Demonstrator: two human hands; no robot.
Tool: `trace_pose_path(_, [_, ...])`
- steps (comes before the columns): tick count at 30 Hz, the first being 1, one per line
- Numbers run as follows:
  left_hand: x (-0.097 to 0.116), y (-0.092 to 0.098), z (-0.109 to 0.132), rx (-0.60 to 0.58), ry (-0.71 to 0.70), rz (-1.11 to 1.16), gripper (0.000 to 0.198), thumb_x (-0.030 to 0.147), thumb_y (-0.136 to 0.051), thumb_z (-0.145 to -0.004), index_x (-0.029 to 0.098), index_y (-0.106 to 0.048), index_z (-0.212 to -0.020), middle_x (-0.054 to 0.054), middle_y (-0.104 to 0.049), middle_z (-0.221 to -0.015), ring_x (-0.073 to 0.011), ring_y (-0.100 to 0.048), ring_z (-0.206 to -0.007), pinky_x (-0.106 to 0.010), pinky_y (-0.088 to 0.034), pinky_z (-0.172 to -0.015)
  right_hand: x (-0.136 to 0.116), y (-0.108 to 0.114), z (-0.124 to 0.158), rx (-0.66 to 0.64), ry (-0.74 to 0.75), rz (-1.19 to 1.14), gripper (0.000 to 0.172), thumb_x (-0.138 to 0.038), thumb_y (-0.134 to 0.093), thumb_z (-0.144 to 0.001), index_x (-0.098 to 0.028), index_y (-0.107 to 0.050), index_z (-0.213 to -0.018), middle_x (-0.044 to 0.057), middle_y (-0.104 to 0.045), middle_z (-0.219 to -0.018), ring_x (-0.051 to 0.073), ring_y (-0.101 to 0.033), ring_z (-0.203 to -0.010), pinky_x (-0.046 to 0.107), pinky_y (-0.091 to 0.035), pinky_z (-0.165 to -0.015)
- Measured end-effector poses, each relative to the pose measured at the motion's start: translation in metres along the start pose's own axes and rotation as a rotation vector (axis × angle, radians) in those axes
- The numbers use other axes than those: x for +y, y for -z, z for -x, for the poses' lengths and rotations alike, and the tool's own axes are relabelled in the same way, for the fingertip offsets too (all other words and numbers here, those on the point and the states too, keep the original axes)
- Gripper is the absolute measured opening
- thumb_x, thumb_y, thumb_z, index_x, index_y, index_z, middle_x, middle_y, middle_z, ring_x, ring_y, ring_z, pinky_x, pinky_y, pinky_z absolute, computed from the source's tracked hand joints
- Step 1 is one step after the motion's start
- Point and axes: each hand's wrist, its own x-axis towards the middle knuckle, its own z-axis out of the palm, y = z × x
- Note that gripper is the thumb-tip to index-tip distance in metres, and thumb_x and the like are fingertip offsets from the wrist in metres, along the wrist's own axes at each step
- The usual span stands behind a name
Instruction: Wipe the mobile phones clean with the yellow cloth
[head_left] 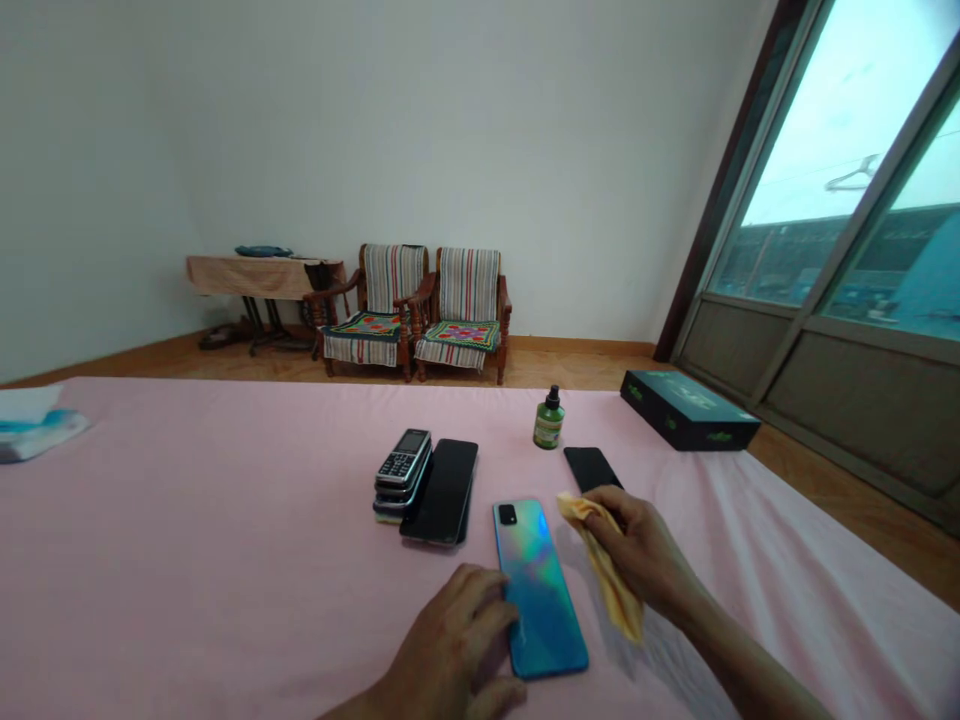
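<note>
A smartphone with a shiny blue-green back lies face down on the pink cloth, its camera end pointing away from me. At its left edge is my left hand, fingers curved and apart, the fingertips touching the phone's side. Just right of the phone, my right hand is closed on a yellow cleaning cloth, which hangs down from the fingers. Beyond that hand lies a black phone, partly hidden by it. More phones lie further left: a stack of keypad phones beside black smartphones.
A green spray bottle stands upright behind the phones. Toward the far right corner sits a flat black box. A tissue pack lies at the left edge. Two wooden chairs and a side table stand beyond.
</note>
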Motion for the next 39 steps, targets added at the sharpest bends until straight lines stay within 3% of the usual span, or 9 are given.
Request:
trace_pose_path(5, [-0.005, 0.000, -0.002, 0.029, -0.107, -0.089, 0.043, 0.050, -0.073, -0.078, 0.019, -0.064, -0.105, -0.013, -0.066, -0.107, -0.0285, -0.061, -0.093, -0.035, -0.050, -0.081, -0.008, -0.045, -0.038, -0.080, 0.115, 0.017, 0.015, -0.012, -0.050, -0.081, -0.017, -0.063, -0.075, 0.002, -0.062, -0.075, 0.016, -0.059, -0.072, 0.026, -0.042, -0.066])
trace_pose_path(8, [-0.011, -0.007, 0.001, 0.090, -0.143, -0.126, 0.026, 0.042, -0.062, -0.090, 0.021, -0.064, -0.104, -0.012, -0.068, -0.103, -0.0254, -0.063, -0.089, -0.031, -0.050, -0.078, -0.002, -0.063, -0.046, -0.109, 0.158, 0.053, 0.019, -0.006, -0.048, -0.080, -0.016, -0.062, -0.073, 0.003, -0.058, -0.076, 0.016, -0.056, -0.073, 0.027, -0.041, -0.068])
trace_pose_path(18, [-0.013, -0.011, 0.007, 0.017, -0.105, -0.191, 0.014, 0.027, -0.052, -0.097, 0.022, -0.064, -0.101, -0.012, -0.068, -0.105, -0.0250, -0.064, -0.090, -0.031, -0.051, -0.078, -0.011, -0.050, -0.004, -0.254, 0.211, 0.103, 0.017, -0.009, -0.049, -0.086, -0.018, -0.063, -0.084, 0.008, -0.057, -0.094, 0.021, -0.055, -0.089, 0.032, -0.044, -0.078])
trace_pose_path(21, [-0.008, -0.008, 0.005, 0.049, -0.046, 0.012, 0.019, 0.039, -0.059, -0.093, 0.023, -0.063, -0.103, -0.011, -0.066, -0.107, -0.0261, -0.063, -0.094, -0.032, -0.051, -0.082, -0.017, -0.043, 0.001, -0.298, 0.129, -0.023, 0.022, -0.007, -0.046, -0.083, -0.019, -0.062, -0.073, 0.005, -0.059, -0.084, 0.019, -0.058, -0.080, 0.029, -0.044, -0.070])
trace_pose_path(24, [-0.003, -0.004, 0.003, 0.207, 0.079, 0.327, 0.037, 0.051, -0.065, -0.085, 0.023, -0.059, -0.108, -0.010, -0.060, -0.105, -0.0250, -0.062, -0.090, -0.031, -0.053, -0.078, -0.027, -0.036, 0.001, -0.283, -0.051, -0.285, 0.010, -0.012, -0.053, -0.080, -0.019, -0.060, -0.079, 0.001, -0.061, -0.075, 0.017, -0.058, -0.073, 0.025, -0.042, -0.064])
trace_pose_path(27, [0.001, -0.004, 0.000, 0.431, 0.272, 0.566, 0.038, 0.042, -0.063, -0.088, 0.024, -0.052, -0.120, -0.009, -0.056, -0.106, -0.0209, -0.062, -0.082, -0.030, -0.054, -0.071, -0.038, -0.033, 0.001, -0.314, -0.203, -0.517, 0.008, -0.020, -0.060, -0.077, -0.019, -0.053, -0.080, -0.003, -0.059, -0.069, 0.013, -0.054, -0.063, 0.022, -0.037, -0.055])
trace_pose_path(30, [0.003, -0.007, -0.005, 0.444, 0.414, 0.881, 0.055, 0.038, -0.070, -0.084, 0.026, -0.045, -0.132, -0.007, -0.060, -0.100, -0.0201, -0.063, -0.078, -0.031, -0.054, -0.071, -0.046, -0.036, 0.003, -0.481, -0.231, -0.694, 0.019, -0.031, -0.067, -0.076, -0.019, -0.052, -0.075, -0.003, -0.060, -0.069, 0.011, -0.053, -0.060, 0.021, -0.034, -0.054])
trace_pose_path(34, [0.002, -0.008, -0.012, 0.403, 0.518, 1.257, 0.031, 0.038, -0.078, -0.077, 0.018, -0.067, -0.098, -0.004, -0.065, -0.080, -0.0185, -0.064, -0.073, -0.027, -0.053, -0.067, -0.047, -0.043, 0.002, -0.472, -0.215, -0.739, 0.031, -0.046, -0.067, -0.078, -0.017, -0.058, -0.083, -0.001, -0.062, -0.072, 0.013, -0.055, -0.063, 0.022, -0.038, -0.056])
trace_pose_path(39, [-0.001, 0.001, -0.015, 0.454, 0.668, 1.141, 0.039, 0.049, -0.076, -0.076, 0.012, -0.070, -0.087, 0.003, -0.055, -0.049, -0.0066, -0.045, -0.036, -0.014, -0.033, -0.035, -0.051, -0.038, 0.003, -0.341, -0.184, -0.605, 0.051, -0.058, -0.035, -0.094, -0.016, -0.066, -0.099, 0.007, -0.068, -0.088, 0.020, -0.063, -0.083, 0.029, -0.047, -0.071])
